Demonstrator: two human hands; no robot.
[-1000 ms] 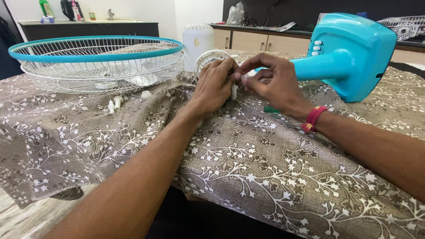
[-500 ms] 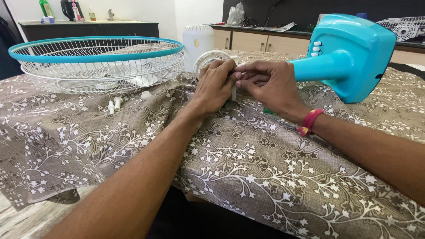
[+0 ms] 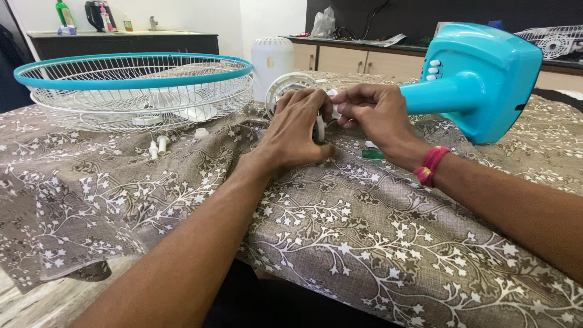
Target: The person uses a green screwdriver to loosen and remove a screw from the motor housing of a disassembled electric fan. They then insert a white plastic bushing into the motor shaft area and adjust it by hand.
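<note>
We see a partly dismantled turquoise table fan laid out on a table covered by a brown floral tablecloth [image 3: 364, 243]. At centre, the left hand [image 3: 297, 130] is curled around the edge of the white round motor housing [image 3: 288, 85], fingers closed on its rim near a small white part that we cannot identify. The right hand [image 3: 373, 115] meets it from the other side, its fingertips [image 3: 340, 97] pinched together against the same spot; what exactly they pinch is hidden between the two hands. A red thread band [image 3: 430, 165] circles the right wrist. The motor housing stands on the cloth just in front of a white cylindrical cover [image 3: 272, 58] and is joined to the turquoise fan neck [image 3: 425, 94], which runs to the turquoise fan base [image 3: 486, 79] lying on its side at the right; white push buttons [image 3: 433, 68] show on the base. A small green object [image 3: 372, 154], possibly a tool handle, lies on the cloth just below the right hand. To the left, well apart from the hands, rest the stacked white wire fan guards [image 3: 133, 91] with a turquoise rim, and the white blades are partly visible through the wires. Several small white fasteners [image 3: 161, 144] lie on the cloth near the guards. A dark cabinet [image 3: 121, 44] stands behind.
</note>
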